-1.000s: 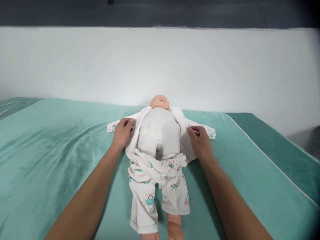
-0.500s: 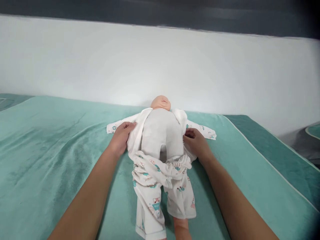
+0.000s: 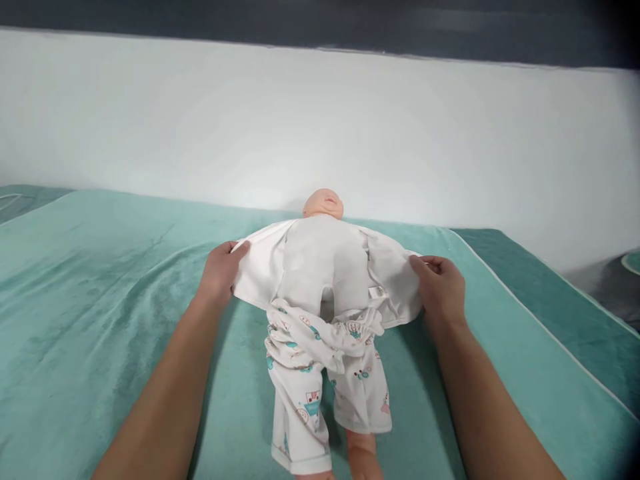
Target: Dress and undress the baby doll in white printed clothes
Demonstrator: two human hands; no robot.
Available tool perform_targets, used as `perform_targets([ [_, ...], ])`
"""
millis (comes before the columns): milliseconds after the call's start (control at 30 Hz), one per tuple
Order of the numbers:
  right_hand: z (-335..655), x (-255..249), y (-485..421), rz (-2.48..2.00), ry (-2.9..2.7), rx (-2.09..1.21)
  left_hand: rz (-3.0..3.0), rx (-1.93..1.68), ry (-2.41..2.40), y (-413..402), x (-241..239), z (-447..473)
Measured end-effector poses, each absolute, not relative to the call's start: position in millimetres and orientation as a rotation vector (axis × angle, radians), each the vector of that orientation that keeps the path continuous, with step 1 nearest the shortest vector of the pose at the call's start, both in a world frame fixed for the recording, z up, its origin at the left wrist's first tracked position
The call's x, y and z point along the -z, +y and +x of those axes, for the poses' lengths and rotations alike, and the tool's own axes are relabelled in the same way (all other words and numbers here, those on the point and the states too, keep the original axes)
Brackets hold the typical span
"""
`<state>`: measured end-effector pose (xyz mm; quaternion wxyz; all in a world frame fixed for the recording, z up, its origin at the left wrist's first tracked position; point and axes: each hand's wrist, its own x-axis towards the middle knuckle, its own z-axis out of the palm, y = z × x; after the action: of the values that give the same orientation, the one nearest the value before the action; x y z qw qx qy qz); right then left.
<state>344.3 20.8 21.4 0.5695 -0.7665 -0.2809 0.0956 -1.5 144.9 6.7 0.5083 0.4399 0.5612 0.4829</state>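
I note my left hand [image 3: 220,273] and right hand [image 3: 443,287], fingers pinched closed on opposite edges of the jacket [image 3: 260,265]; the doll [image 3: 325,257] lies between them, lengthwise away, neither clearly nearer.

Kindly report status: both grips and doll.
Left grip, right grip: each holding a jacket flap, spread open. Doll on its back, pants bunched. No obstacle visible.

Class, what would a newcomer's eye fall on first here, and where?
A round-headed baby doll with a whitish body lies centrally on a teal cloth. The left hand and right hand hold its white fabric top spread open at either side. Printed white fabric trousers bunch around its legs.
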Motion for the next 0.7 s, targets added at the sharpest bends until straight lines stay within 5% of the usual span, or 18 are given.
perform_targets([
  [233,365,-21,13,-2.289,-0.909,0.07,1.698,-0.915,1.991,146,6,-17],
  [400,340,-23,13,-1.973,-1.188,0.349,1.952,-0.773,2.15,133,-2,-12],
  [567,287,-38,1,-1.558,-1.476,-0.153,1.98,-1.181,1.815,112,-23,11],
  [700,275,-49,-6,-1.4,-1.729,-0.567,1.747,-1.023,1.203,91,-36,26],
])
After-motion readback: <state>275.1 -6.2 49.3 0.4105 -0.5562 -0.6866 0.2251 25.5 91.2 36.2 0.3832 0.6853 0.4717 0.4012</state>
